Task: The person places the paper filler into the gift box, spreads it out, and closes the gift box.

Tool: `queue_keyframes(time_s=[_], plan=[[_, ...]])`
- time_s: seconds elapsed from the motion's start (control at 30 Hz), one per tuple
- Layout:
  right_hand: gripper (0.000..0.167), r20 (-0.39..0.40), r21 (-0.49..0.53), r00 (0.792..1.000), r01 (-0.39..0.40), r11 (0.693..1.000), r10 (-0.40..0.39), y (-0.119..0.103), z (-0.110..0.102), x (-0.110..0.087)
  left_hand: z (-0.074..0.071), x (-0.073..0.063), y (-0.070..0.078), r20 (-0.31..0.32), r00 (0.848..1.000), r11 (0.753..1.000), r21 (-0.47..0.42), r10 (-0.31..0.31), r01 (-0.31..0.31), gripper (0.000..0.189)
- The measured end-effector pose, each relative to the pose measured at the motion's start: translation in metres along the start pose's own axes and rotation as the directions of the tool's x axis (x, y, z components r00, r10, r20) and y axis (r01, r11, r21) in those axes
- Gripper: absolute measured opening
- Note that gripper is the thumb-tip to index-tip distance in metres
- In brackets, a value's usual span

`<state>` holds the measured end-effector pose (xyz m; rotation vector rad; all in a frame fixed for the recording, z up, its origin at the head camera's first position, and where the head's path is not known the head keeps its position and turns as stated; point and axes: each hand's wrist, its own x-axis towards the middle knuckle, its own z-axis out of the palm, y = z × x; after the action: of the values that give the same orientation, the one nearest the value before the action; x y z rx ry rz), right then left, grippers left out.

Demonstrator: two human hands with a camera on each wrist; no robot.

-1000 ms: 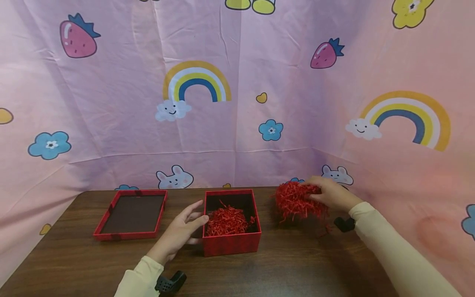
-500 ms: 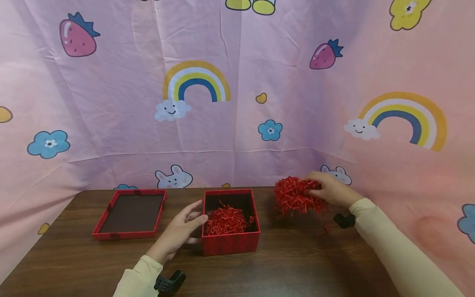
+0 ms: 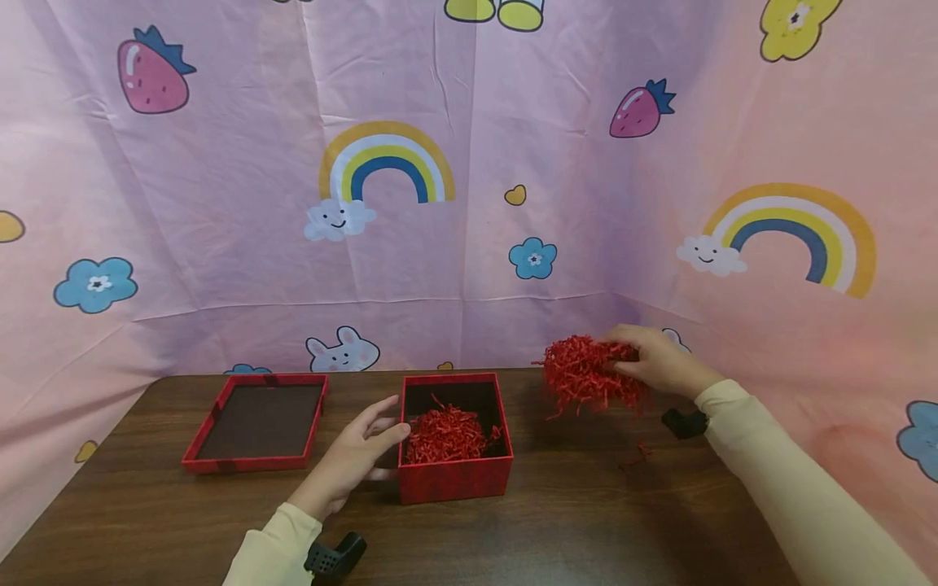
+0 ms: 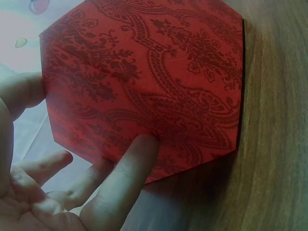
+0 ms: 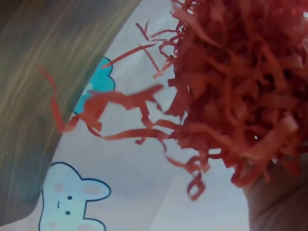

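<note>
A red patterned box (image 3: 454, 483) stands without its lid on the table, with crinkled red shredded paper (image 3: 447, 438) inside. My left hand (image 3: 352, 457) is at the box's left side, thumb by the rim. In the left wrist view, extended fingertips touch the patterned side wall (image 4: 144, 72) of the box. Off to the right, my right hand (image 3: 659, 360) grips a large clump of red shredded paper (image 3: 582, 373) above the table. Strands hang loose from that clump (image 5: 240, 96) in the right wrist view, and it hides most of the hand.
The red box lid (image 3: 256, 466) lies inside-up on the left of the brown wooden table (image 3: 557, 521). A few stray paper strands (image 3: 636, 457) lie below the right hand. A pink patterned cloth (image 3: 476, 325) hangs along the back and right side.
My right hand has lifted the clump of shredded paper slightly higher off the table, leaving stray strands below. The left hand and the box stay in place.
</note>
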<state>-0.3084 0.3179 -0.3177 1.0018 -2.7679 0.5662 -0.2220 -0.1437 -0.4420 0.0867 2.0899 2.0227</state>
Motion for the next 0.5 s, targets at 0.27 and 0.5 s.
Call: queue_keyframes(time_s=[0.27, 0.5], plan=[[0.037, -0.026, -0.017, 0.999, 0.029, 0.999, -0.029, -0.006, -0.009, 0.004, 0.001, -0.002, 0.002, -0.009, 1.000, 1.000, 0.011, -0.004, 0.004, 0.072], [0.038, -0.033, -0.044, 0.997, 0.072, 0.996, -0.073, -0.014, -0.015, 0.009, 0.001, -0.002, 0.002, -0.013, 1.000, 1.000, 0.014, -0.006, 0.006, 0.075]])
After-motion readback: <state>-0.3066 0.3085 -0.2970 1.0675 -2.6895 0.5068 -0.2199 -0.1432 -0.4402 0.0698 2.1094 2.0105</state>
